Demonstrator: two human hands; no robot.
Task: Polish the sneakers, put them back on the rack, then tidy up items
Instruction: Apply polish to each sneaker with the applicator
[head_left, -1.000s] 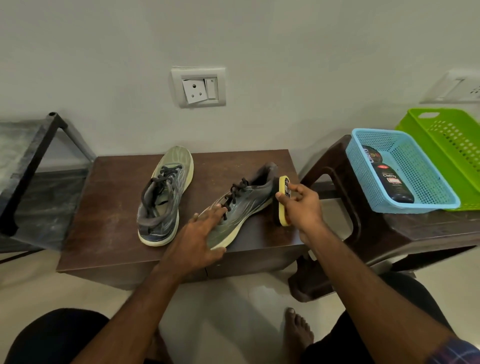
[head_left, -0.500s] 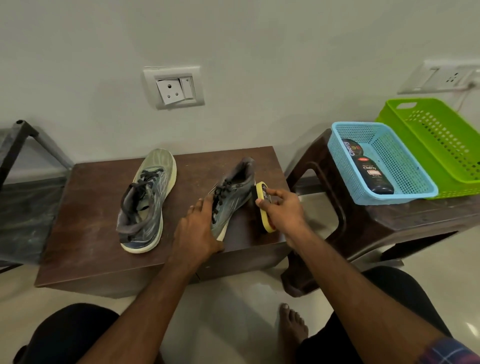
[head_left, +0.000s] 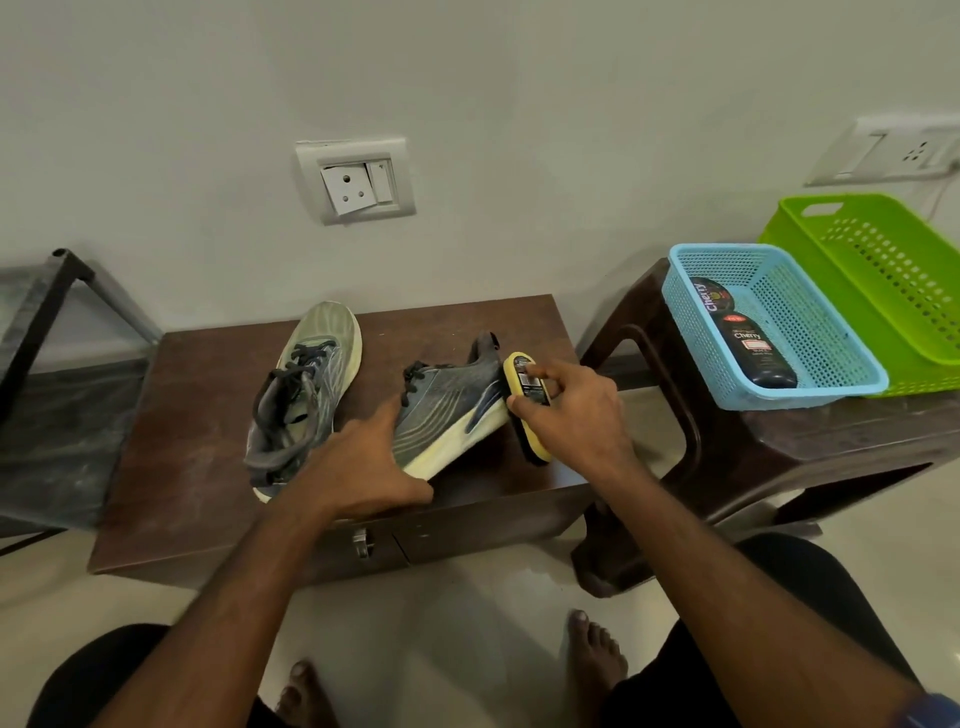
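Two grey sneakers with pale soles lie on a low brown wooden table (head_left: 197, 415). The left sneaker (head_left: 304, 395) rests flat, toe toward the wall. The right sneaker (head_left: 449, 410) is tipped on its side, sole edge toward me. My left hand (head_left: 363, 467) presses on its toe end and holds it steady. My right hand (head_left: 576, 415) grips a yellow shoe brush (head_left: 524, 400) against the sneaker's heel side.
A brown plastic stool (head_left: 753, 457) stands to the right, carrying a blue basket (head_left: 831, 332) with a black polish bottle (head_left: 750, 343) and a green basket (head_left: 883, 280). A dark metal rack (head_left: 47, 332) sits at the far left. My bare feet are on the tiled floor.
The right sneaker has been tipped further onto its side under my left hand. The brush in my right hand has stayed against the heel side with small moves. The camera view shifted slightly.
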